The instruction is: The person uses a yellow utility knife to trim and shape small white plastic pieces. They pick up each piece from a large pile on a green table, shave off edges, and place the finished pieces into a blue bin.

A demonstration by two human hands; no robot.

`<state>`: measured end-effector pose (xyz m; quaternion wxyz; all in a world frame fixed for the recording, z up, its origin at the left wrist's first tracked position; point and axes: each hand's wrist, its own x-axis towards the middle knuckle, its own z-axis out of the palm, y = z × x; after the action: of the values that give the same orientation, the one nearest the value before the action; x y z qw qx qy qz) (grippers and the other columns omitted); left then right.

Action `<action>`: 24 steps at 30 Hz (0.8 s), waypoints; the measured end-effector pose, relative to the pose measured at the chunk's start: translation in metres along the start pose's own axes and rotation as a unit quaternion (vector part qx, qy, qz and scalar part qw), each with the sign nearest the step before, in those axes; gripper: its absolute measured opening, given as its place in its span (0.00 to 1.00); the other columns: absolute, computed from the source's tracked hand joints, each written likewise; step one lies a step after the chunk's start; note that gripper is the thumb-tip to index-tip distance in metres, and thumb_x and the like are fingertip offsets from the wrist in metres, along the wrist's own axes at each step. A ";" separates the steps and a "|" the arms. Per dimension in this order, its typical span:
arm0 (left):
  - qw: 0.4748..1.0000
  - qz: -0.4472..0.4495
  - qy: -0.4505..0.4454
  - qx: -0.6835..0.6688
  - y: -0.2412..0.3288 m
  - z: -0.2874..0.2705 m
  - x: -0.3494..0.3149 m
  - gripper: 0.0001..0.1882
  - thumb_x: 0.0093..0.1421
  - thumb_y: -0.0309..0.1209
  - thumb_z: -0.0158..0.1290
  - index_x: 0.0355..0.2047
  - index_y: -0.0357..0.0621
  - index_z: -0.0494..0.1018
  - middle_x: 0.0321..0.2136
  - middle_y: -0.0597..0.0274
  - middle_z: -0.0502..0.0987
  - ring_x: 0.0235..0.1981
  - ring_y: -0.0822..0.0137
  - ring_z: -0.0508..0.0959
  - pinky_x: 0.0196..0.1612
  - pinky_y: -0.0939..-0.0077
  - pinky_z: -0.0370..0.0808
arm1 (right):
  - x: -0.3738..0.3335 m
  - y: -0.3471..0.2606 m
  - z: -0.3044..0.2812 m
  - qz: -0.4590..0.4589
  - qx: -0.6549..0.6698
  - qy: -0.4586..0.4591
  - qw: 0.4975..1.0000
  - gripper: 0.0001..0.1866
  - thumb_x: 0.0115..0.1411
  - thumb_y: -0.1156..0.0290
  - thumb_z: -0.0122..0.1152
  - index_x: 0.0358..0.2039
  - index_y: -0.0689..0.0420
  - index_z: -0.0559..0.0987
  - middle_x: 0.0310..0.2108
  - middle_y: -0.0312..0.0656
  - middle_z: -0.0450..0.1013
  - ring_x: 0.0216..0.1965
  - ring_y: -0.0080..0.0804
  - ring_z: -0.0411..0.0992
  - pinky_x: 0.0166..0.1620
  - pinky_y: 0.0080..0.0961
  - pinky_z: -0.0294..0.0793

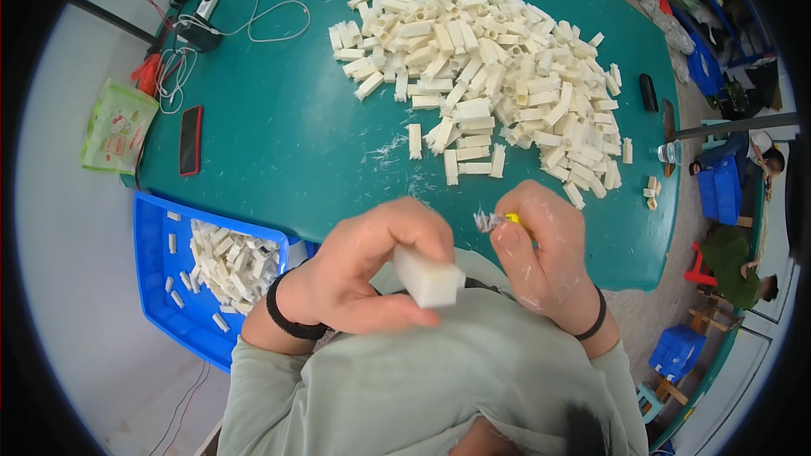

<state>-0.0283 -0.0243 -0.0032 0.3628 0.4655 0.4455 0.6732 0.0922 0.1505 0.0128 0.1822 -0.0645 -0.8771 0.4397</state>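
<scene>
In the head view, the left hand (355, 266) holds a cream-white plastic block (428, 279) close to the body, just above the pale green shirt (422, 371); its grip is clamped on the block, with the thumb under it and the fingers curled over its top. The block is a short rectangular piece with smooth, plain faces, its long axis running from upper left to lower right, and its squarish end pointing toward the right hand (545, 253). That hand's grip is closed on a small yellow-handled tool (507, 219), whose tip, carrying a wisp of white shavings, points left toward the block. Beyond the hands, a large heap of similar pieces (498, 76) lies on the teal table (279, 135). At the left, a blue tray (169, 304) holds more pieces.
</scene>
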 end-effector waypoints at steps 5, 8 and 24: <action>0.990 -0.007 0.077 0.119 0.002 0.000 0.006 0.20 0.49 0.30 0.61 0.41 0.35 0.70 0.38 0.54 0.72 0.36 0.62 0.72 0.40 0.73 0.69 | -0.004 -0.008 -0.002 0.047 0.073 -0.040 0.995 0.12 0.56 0.66 0.57 0.23 0.61 0.72 0.18 0.43 0.66 0.18 0.37 0.65 0.22 0.26 0.62; 0.981 0.015 0.126 0.144 -0.004 0.005 0.004 0.17 0.48 0.25 0.60 0.39 0.41 0.68 0.36 0.53 0.72 0.38 0.64 0.73 0.39 0.71 0.69 | -0.006 -0.009 0.001 0.046 0.081 -0.037 0.995 0.12 0.56 0.66 0.57 0.23 0.62 0.72 0.18 0.43 0.66 0.18 0.37 0.64 0.21 0.26 0.62; 0.896 0.152 0.146 0.390 -0.001 0.011 0.013 0.20 0.37 0.16 0.61 0.32 0.42 0.70 0.32 0.56 0.73 0.29 0.60 0.72 0.32 0.72 0.68 | -0.003 -0.008 0.005 0.007 0.001 -0.010 1.000 0.13 0.56 0.66 0.58 0.22 0.61 0.70 0.17 0.42 0.65 0.17 0.38 0.64 0.20 0.28 0.61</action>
<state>-0.0216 -0.0092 0.0020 -0.0238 0.5282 0.6439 0.5530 0.0934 0.1412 0.0155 0.1709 -0.0660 -0.8781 0.4420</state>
